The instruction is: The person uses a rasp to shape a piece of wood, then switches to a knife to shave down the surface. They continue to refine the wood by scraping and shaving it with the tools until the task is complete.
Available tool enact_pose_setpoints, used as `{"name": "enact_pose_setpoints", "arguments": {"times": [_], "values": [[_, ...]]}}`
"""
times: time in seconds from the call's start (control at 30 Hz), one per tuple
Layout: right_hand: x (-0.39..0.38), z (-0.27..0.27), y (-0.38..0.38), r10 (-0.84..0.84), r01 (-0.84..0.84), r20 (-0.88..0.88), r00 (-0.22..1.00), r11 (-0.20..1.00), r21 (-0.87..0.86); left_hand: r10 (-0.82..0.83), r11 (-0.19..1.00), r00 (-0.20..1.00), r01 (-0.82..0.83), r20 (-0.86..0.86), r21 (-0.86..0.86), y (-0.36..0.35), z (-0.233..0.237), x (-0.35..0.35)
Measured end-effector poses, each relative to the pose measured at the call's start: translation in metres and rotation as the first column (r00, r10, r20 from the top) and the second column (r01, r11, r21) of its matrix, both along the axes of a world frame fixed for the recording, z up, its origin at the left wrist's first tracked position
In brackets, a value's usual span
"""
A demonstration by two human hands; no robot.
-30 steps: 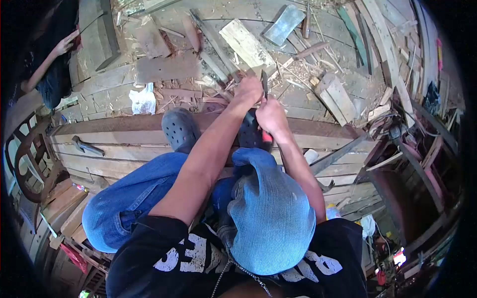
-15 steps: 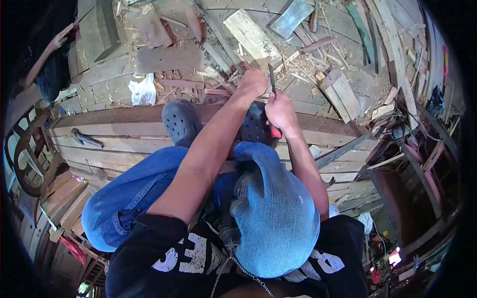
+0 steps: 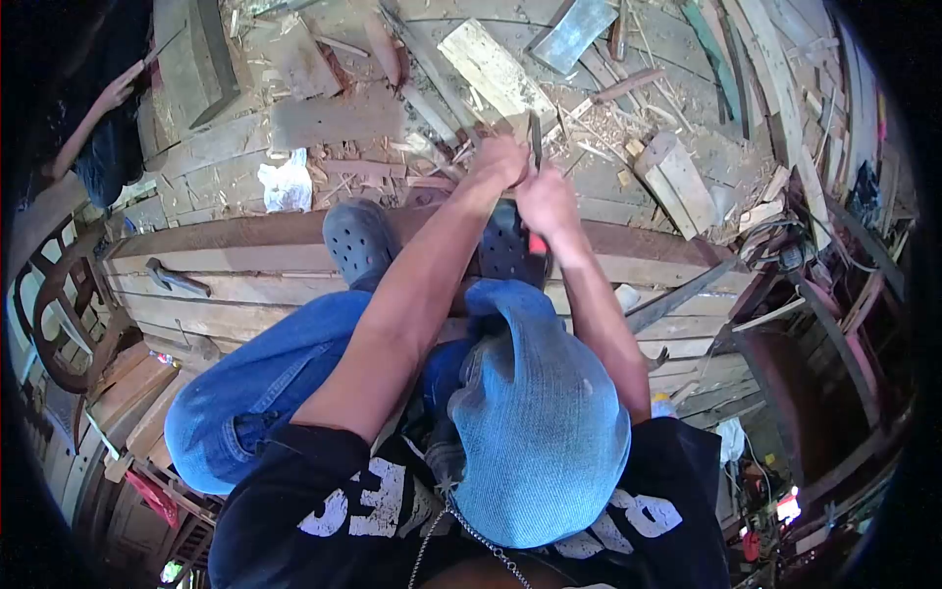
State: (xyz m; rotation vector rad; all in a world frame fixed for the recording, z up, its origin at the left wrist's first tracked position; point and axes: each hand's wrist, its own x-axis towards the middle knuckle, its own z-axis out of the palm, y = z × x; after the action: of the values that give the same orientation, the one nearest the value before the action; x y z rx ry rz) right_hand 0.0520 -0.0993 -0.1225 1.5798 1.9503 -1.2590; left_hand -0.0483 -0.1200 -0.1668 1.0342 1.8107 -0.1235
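My left hand [image 3: 501, 161] is closed over a small wooden piece [image 3: 518, 124], low over the wood-littered floor. Just to its right, my right hand [image 3: 549, 203] grips a dark-bladed tool with a red handle [image 3: 537, 243]. The narrow dark blade [image 3: 536, 135] points away from me, right beside the wooden piece, and the red butt end shows below my fist. My fingers hide much of the wooden piece and most of the handle. A pale wooden block [image 3: 496, 67] lies just beyond my hands. My grey clogs [image 3: 361, 240] are below them.
Wood shavings and offcuts surround the work spot. A notched wooden block [image 3: 675, 182] lies to the right, a metal plate [image 3: 574, 35] farther off. A hammer [image 3: 177, 278] rests on the planks at left, near a white crumpled cloth [image 3: 286, 183]. Another person's hand [image 3: 116, 90] shows at upper left.
My right hand has moved slightly away from me, closer to the left hand, carrying the tool with it. The left hand stays on the wooden piece.
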Motion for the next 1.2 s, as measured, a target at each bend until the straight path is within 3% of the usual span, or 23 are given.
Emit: {"name": "enact_pose_setpoints", "arguments": {"times": [0.03,0.1,0.13,0.17,0.2,0.3,0.4,0.47,0.5,0.57,0.6,0.63,0.67,0.7,0.73,0.77,0.83,0.9,1.0,1.1,1.2], "values": [[0.004,0.007,-0.006,-0.059,0.058,-0.073,0.996,0.998,-0.012,0.005,1.000,1.000,-0.005,-0.005,0.009,0.003,0.004,-0.001],[0.008,0.010,-0.015,0.038,-0.035,-0.029,0.999,0.993,0.112,0.034,0.999,0.999,-0.034,-0.003,0.027,0.001,0.003,-0.001],[0.007,0.014,-0.010,0.041,-0.038,-0.025,0.999,0.993,0.110,0.123,0.992,0.992,-0.123,0.003,0.010,0.000,-0.003,0.001],[0.006,0.017,-0.002,-0.067,0.065,-0.031,0.997,0.996,-0.062,0.213,0.977,0.977,-0.213,0.007,-0.007,-0.001,-0.010,0.004],[0.004,0.022,0.003,-0.173,0.165,-0.016,0.985,0.958,-0.234,0.217,0.976,0.976,-0.217,0.012,-0.014,-0.001,-0.009,0.006],[-0.005,0.018,0.018,-0.160,0.153,0.000,0.987,0.947,-0.283,0.120,0.993,0.992,-0.120,-0.031,-0.010,-0.003,-0.016,0.005],[-0.007,0.018,0.029,-0.153,0.165,0.061,0.986,0.935,-0.315,0.061,0.994,0.998,-0.061,0.000,0.091,-0.014,-0.049,0.007],[-0.012,0.017,0.024,-0.152,0.171,0.085,0.985,0.943,-0.287,0.205,0.975,0.973,-0.212,0.104,0.065,-0.017,-0.054,0.008],[-0.015,0.015,0.022,-0.151,0.172,0.102,0.983,0.951,-0.258,0.204,0.975,0.973,-0.212,0.107,0.065,-0.018,-0.050,0.007],[-0.011,-0.014,0.018,-0.077,0.099,0.119,0.990,0.976,-0.191,0.111,0.983,0.987,-0.127,0.120,0.132,-0.016,-0.038,0.003],[-0.010,-0.016,0.024,-0.025,0.035,0.051,0.998,0.978,-0.207,0.356,0.928,0.925,-0.366,0.132,0.063,-0.016,-0.036,0.006],[-0.008,-0.017,0.024,0.026,-0.029,-0.016,1.000,0.974,-0.223,0.355,0.929,0.925,-0.365,0.131,0.060,-0.017,-0.035,0.009],[-0.013,-0.020,0.023,-0.004,0.007,0.023,1.000,0.992,-0.122,0.255,0.961,0.959,-0.265,0.123,0.083,-0.011,-0.037,0.005],[-0.012,-0.019,0.020,-0.002,0.004,0.018,1.000,0.992,-0.127,0.156,0.982,0.981,-0.167,0.118,0.086,-0.012,-0.033,0.004],[-0.008,-0.015,0.015,0.026,-0.022,0.044,0.999,0.996,-0.089,0.232,0.955,0.952,-0.261,0.198,0.138,-0.020,-0.027,0.003],[-0.008,-0.014,0.018,0.053,-0.050,0.061,0.997,0.998,-0.034,0.227,0.955,0.955,-0.256,0.191,0.148,-0.014,-0.023,0.002],[-0.002,-0.002,0.019,0.034,-0.033,0.056,0.998,0.999,-0.019,0.297,0.952,0.955,-0.298,-0.023,-0.064,-0.002,-0.019,0.011],[0.003,0.015,0.026,-0.184,0.184,0.022,0.983,0.953,-0.240,0.293,0.956,0.954,-0.294,-0.060,-0.019,-0.008,-0.019,0.014],[0.015,0.002,0.031,-0.191,0.176,-0.019,0.981,0.934,-0.311,0.263,0.951,0.963,-0.246,-0.065,0.189,-0.018,-0.020,0.018],[0.014,0.011,0.040,-0.164,0.145,-0.027,0.986,0.930,-0.337,0.174,0.969,0.967,-0.135,-0.186,0.206,-0.023,-0.027,0.024],[0.011,0.016,0.043,-0.203,0.189,0.003,0.979,0.904,-0.385,0.197,0.939,0.966,-0.137,-0.166,0.316,-0.026,-0.036,0.024]]}}
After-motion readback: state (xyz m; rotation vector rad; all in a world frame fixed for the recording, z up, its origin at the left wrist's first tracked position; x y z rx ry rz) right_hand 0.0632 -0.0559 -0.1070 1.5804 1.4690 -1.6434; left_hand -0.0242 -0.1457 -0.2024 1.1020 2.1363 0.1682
